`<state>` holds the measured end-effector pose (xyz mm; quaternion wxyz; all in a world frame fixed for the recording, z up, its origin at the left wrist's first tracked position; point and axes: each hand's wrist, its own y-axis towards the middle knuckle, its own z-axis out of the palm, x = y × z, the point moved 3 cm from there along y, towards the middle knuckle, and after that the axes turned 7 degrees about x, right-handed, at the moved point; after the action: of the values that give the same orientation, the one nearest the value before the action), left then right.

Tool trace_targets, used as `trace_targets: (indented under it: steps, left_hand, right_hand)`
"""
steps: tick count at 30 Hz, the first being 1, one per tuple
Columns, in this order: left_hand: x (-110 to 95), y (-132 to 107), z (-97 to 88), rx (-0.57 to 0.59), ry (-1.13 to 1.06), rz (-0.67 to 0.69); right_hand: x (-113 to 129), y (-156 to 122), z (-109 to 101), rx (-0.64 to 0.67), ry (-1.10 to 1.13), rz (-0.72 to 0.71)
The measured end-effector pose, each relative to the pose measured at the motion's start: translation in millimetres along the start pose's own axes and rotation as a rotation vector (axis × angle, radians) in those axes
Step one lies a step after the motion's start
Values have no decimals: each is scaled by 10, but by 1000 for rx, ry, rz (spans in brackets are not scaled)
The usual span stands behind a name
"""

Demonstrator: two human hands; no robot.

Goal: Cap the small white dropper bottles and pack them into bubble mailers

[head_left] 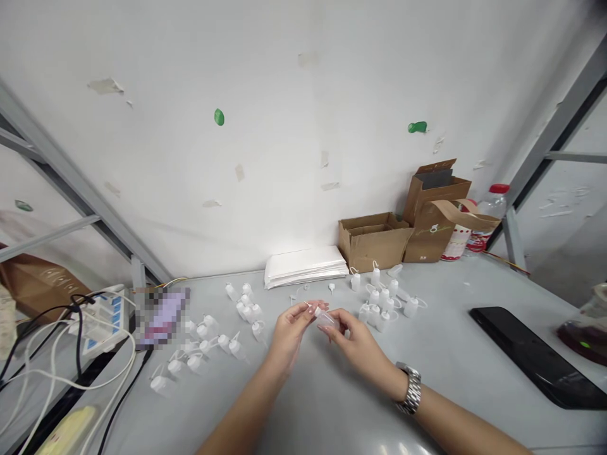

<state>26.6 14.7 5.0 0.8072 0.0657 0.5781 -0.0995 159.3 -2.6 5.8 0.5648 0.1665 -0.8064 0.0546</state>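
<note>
Both hands meet over the middle of the grey table. In my right hand [348, 332], closed around its body, is a small translucent squeeze bottle [327, 318], tilted with its neck toward the left. The fingers of my left hand [294, 325] pinch at the bottle's white top; the exact part under them is hidden. Just beyond the hands lie a small white cap [331, 288] and a thin looped strap piece [300, 292]. Similar small bottles with looped caps stand in a group [384, 303] to the right, and several more [203, 341] are spread to the left.
Against the wall are a stack of white sheets [306, 264], an open cardboard box [377, 243] and a brown paper bag [427, 234]. A black flat object [540, 354] lies at the right. Tangled cables and a power strip [107, 322] occupy the left edge.
</note>
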Motion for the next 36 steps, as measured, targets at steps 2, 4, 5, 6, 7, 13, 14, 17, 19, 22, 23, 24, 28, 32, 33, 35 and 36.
trace_targets:
  steps: [2, 4, 5, 6, 7, 13, 14, 17, 19, 22, 23, 24, 28, 32, 33, 35, 36]
  left_hand:
    - [7, -4, -16, -21, 42, 16]
    - [21, -10, -28, -56, 76, 18]
    - [27, -14, -33, -78, 90, 13]
    - [28, -17, -37, -103, 101, 8]
    - [23, -19, -41, -132, 105, 7]
    - [-91, 5, -149, -283, -112, 139]
    - [-90, 15, -181, -311, -165, 138]
    - [-20, 52, -237, -343, -338, 36]
    - [40, 67, -221, -310, -415, -51]
    - [64, 67, -144, -227, -397, -100]
    - [55, 60, -117, -207, -366, -94]
    - [44, 50, -91, -195, -329, -84]
    - [25, 6, -2, -140, -153, -51]
    - [68, -21, 64, -20, 14, -69]
    - [73, -24, 62, -22, 44, -70]
    - [66, -27, 39, -61, 78, -61]
    - [59, -26, 24, -83, 79, -56]
  right_hand:
    - [-5, -27, 6, -31, -145, -35]
    - [-31, -47, 16, -72, -279, -70]
    - [-46, -54, 20, -96, -332, -84]
    - [-61, -59, 25, -116, -373, -94]
    - [-74, -63, 29, -130, -402, -98]
    - [-84, -62, 34, -121, -295, -56]
    - [-77, -56, 20, -132, -240, -42]
    - [-49, -22, -43, -155, -22, 4]
    - [-29, 15, -73, -102, 163, 34]
    - [-1, 59, -81, 30, 383, 75]
    - [6, 66, -79, 59, 422, 80]
    - [11, 68, -74, 80, 449, 79]
    - [22, 52, -25, 139, 456, 43]
    - [11, 37, 30, 165, 393, 1]
    - [3, 38, 39, 164, 380, -1]
    - [-18, 41, 56, 170, 365, 4]
    - [-28, 44, 64, 176, 366, 8]
